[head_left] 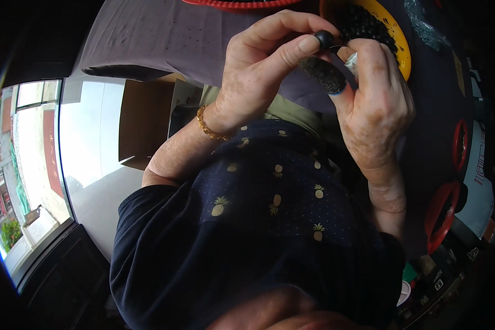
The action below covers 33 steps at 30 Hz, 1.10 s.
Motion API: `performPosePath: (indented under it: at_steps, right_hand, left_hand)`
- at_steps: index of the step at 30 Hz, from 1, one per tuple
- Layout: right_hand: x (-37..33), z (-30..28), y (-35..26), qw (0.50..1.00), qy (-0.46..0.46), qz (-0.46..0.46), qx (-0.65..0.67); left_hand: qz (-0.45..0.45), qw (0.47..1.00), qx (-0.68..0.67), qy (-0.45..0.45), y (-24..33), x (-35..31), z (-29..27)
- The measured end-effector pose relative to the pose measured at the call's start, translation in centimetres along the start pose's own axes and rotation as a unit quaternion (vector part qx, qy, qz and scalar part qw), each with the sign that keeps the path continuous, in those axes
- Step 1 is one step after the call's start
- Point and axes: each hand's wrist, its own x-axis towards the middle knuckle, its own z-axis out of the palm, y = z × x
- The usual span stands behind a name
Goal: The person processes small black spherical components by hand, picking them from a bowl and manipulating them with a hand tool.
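Black, smooth and slightly glossy, one small ball (324,39) is clamped between the thumb and forefinger of the left hand (256,69), raised above the cloth-covered counter (148,33). A nearly round outline is presented, so the ball's pointing direction and long axis cannot be told.

The fingers of the right hand (378,107) are bent in close to the ball from the right; whether anything is clamped by them cannot be told. The right thumb is sheathed in one dark, rough cover (323,75), its long axis directed from near right to far left. One white wrap (352,62) is worn on a right finger.

One yellow bowl (403,52) is positioned at the far right, heaped with black balls (366,23) too crowded to be counted. One red basket (242,5) is partly seen at the far side, left of the bowl. Two red dishes (436,241) are located farther right. One gold bracelet (206,125) is worn on the left wrist.
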Motion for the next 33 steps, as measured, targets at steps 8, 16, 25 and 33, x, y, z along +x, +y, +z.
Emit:
performPosePath:
  at_steps: [8, 16, 25, 33]
  right_hand:
    - [1.6, -0.7, -0.5, 1.000, -0.022, -0.006, 0.017]
    - [1.8, -0.9, -0.6, 0.998, -0.050, 0.013, 0.027]
    - [0.8, 0.0, -0.4, 0.997, -0.037, 0.032, 0.052]
    - [0.7, -0.5, 0.4, 0.997, -0.012, 0.025, 0.076]
  left_hand:
    - [0.033, 0.996, 0.071, -0.030, -0.8, 0.0, -0.6]
    - [0.059, 0.995, 0.067, -0.040, -1.0, 0.0, -0.5]
    - [0.080, 0.988, 0.129, -0.029, -1.0, 0.0, -0.1]
    - [0.036, 0.999, 0.028, -0.023, -0.7, 0.3, 0.1]
